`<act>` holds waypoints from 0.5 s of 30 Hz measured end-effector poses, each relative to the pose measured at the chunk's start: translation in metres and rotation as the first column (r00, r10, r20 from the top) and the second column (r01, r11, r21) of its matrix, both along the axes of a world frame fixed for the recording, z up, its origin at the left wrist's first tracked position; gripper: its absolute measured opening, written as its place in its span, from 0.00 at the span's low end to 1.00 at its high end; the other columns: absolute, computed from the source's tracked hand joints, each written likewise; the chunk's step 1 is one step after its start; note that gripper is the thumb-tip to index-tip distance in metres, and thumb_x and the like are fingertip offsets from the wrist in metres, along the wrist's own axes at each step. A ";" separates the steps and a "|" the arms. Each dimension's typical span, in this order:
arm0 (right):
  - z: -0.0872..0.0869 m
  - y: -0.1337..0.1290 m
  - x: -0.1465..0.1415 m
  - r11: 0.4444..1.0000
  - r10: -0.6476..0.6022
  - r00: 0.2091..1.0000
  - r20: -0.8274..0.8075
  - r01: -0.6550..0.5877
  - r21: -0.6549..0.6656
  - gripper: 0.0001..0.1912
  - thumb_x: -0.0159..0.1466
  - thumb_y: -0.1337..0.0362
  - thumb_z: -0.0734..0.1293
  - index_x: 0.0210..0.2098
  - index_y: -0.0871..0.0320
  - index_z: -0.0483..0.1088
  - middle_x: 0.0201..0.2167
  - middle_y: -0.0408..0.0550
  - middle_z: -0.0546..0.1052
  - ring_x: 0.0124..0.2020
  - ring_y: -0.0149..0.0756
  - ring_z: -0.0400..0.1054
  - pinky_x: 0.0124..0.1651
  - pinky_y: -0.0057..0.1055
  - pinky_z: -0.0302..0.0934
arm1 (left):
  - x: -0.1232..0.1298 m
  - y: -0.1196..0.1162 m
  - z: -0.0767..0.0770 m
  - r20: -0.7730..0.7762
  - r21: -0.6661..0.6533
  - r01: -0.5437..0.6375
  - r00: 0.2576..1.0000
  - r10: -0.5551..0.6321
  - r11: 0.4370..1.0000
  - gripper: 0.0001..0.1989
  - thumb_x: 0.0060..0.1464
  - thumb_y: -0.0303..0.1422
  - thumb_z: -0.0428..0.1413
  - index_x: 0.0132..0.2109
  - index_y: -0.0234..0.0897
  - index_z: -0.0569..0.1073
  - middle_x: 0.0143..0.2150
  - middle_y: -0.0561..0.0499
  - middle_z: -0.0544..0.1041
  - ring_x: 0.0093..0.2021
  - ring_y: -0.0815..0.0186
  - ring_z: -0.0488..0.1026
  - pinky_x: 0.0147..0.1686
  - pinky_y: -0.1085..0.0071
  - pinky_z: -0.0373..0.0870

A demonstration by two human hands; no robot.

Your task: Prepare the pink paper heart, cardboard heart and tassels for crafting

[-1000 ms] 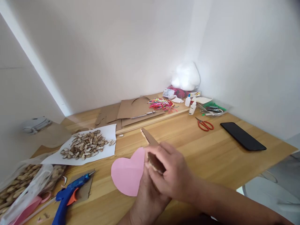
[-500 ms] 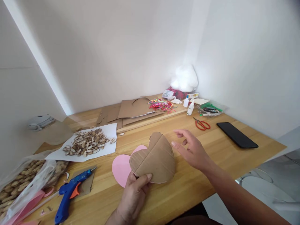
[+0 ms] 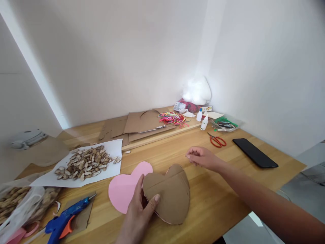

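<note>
My left hand (image 3: pixel 140 207) grips the left edge of a brown cardboard heart (image 3: pixel 169 193), thumb on top and fingers underneath. Partly beneath and left of it lies a pink paper heart (image 3: pixel 124 188) on the table. My right hand (image 3: pixel 199 158) hovers over the wood beyond the cardboard heart's upper right, with its fingers curled in and touching neither heart. Whether anything tiny sits between its fingertips I cannot make out.
At the left are a blue glue gun (image 3: pixel 67 217) on a cardboard scrap and peanut shells (image 3: pixel 83 162) on white paper. Behind stand cardboard sheets (image 3: pixel 141 122) and two white bottles (image 3: pixel 204 122). Red-handled scissors (image 3: pixel 217 141) and a black phone (image 3: pixel 254 153) lie at the right.
The cardboard heart has turned point-down and come lower, showing more of the pink heart. My left hand has shifted its hold to the left edge. My right hand's fingers have curled in.
</note>
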State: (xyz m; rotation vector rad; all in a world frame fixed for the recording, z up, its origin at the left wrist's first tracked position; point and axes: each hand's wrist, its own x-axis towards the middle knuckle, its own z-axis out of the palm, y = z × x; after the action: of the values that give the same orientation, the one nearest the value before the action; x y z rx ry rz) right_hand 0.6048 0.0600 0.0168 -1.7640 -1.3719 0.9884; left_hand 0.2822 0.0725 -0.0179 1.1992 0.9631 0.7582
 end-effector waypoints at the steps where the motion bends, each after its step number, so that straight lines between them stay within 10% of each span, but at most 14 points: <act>1: 0.003 0.011 0.007 1.000 -0.010 0.999 0.043 0.009 0.015 0.15 0.63 0.51 0.65 0.37 0.58 0.72 0.25 0.43 0.74 0.26 0.31 0.68 0.26 0.26 0.58 | 0.001 0.001 -0.002 -0.014 0.030 -0.049 0.999 0.050 0.998 0.51 0.55 0.48 0.65 0.76 0.39 0.50 0.67 0.36 0.71 0.66 0.50 0.71 0.64 0.55 0.68; 6: 0.016 0.084 0.044 0.992 -0.090 0.962 0.257 0.064 0.107 0.11 0.62 0.56 0.67 0.33 0.57 0.75 0.27 0.44 0.78 0.29 0.33 0.69 0.33 0.29 0.61 | 0.002 -0.001 -0.013 -0.075 0.070 -0.129 0.988 0.134 0.989 0.45 0.54 0.53 0.63 0.72 0.40 0.59 0.59 0.38 0.79 0.46 0.54 0.81 0.38 0.65 0.80; 9: 0.022 0.132 0.062 0.973 -0.194 0.897 0.397 0.124 0.196 0.09 0.63 0.60 0.67 0.36 0.57 0.78 0.33 0.45 0.81 0.35 0.36 0.72 0.38 0.30 0.61 | 0.002 -0.003 -0.019 -0.088 0.022 -0.124 0.988 0.126 0.992 0.45 0.54 0.55 0.62 0.72 0.43 0.59 0.53 0.41 0.81 0.30 0.62 0.78 0.18 0.73 0.70; 15: 0.028 0.199 0.080 0.953 -0.276 0.773 0.571 0.143 0.268 0.15 0.64 0.70 0.66 0.44 0.55 0.82 0.43 0.49 0.83 0.42 0.40 0.75 0.47 0.31 0.64 | 0.001 -0.007 -0.038 -0.068 0.104 -0.185 0.979 0.192 0.977 0.39 0.56 0.57 0.60 0.67 0.43 0.66 0.42 0.49 0.80 0.29 0.67 0.77 0.31 0.72 0.78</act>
State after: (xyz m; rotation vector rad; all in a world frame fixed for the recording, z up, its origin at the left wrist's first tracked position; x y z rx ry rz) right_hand 0.6844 0.2590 0.0447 -2.1025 -1.5291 0.1255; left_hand 0.2836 0.0658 -0.0563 1.2403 1.1272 0.9227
